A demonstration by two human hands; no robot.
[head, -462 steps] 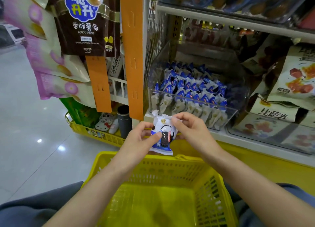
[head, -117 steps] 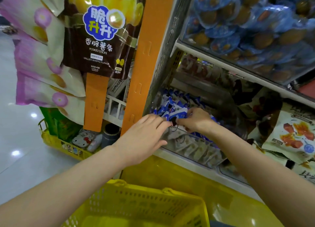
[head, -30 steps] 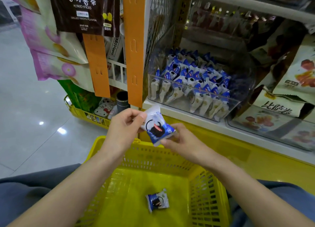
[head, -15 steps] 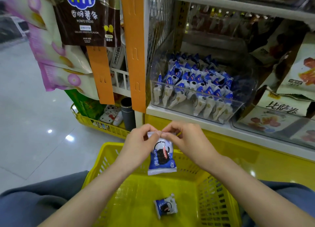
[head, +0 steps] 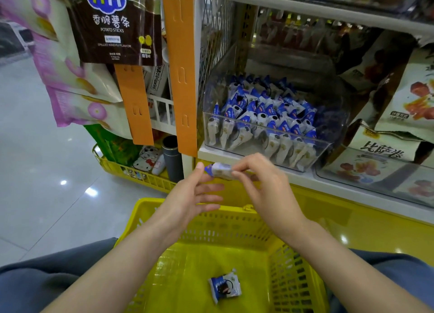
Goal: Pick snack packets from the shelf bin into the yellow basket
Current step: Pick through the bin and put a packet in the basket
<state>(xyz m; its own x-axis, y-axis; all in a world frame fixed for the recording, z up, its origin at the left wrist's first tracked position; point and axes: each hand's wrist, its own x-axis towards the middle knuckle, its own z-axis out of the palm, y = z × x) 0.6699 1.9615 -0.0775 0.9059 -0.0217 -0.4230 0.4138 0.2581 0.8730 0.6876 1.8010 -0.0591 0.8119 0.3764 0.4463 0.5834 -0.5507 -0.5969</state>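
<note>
Before the shelf bin [head: 335,106], I see the right hand [head: 263,188] alone now pinching the snack packet [head: 220,170], the left hand [head: 187,195] let go and spread just beside it, the yellow basket [head: 178,203] below both: likely ready to drop.

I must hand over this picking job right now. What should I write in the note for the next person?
Left hand: open, fingers relaxed, next to the tip of the held packet.
Right hand: pinches the held packet, in the air between shelf bin and yellow basket.
Done: one loose packet lies on the basket floor.
Left: put the held packet in; the bin has many more to pick.
</note>
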